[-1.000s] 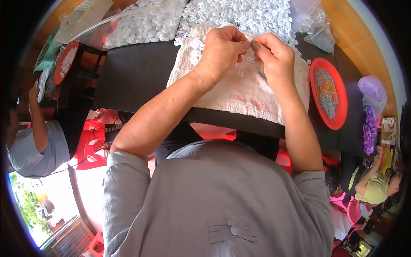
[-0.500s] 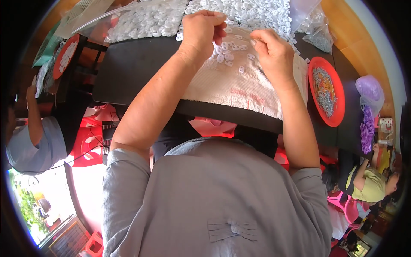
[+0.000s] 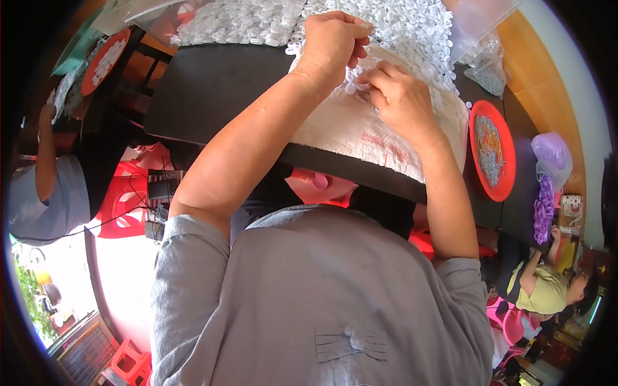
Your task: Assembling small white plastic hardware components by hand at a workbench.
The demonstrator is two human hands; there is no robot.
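Note:
My left hand [image 3: 333, 46] is closed, thumb and forefinger pressed together, above the far edge of a beige towel [image 3: 347, 132]. What sits in its pinch, if anything, is too small to make out. My right hand [image 3: 402, 103] is lower and just to its right, fingers bent and their tips together at a small white plastic piece [image 3: 362, 87]. A few more such oval pieces [image 3: 351, 87] lie on the towel by its fingertips, partly hidden by my hands. Behind the towel spreads a large heap of white pieces [image 3: 412, 29].
A red plate [image 3: 508, 151] of thin metal and orange pins stands right of the towel on the dark table [image 3: 206, 83]. Clear bags [image 3: 486, 64] lie at the back right, a purple bag [image 3: 550, 154] farther right. Other people [image 3: 51, 199] sit at left and right.
My right hand has come down and left, from higher over the towel to the loose white pieces. My left hand stays pinched, slightly farther right in view. The view has shifted a little.

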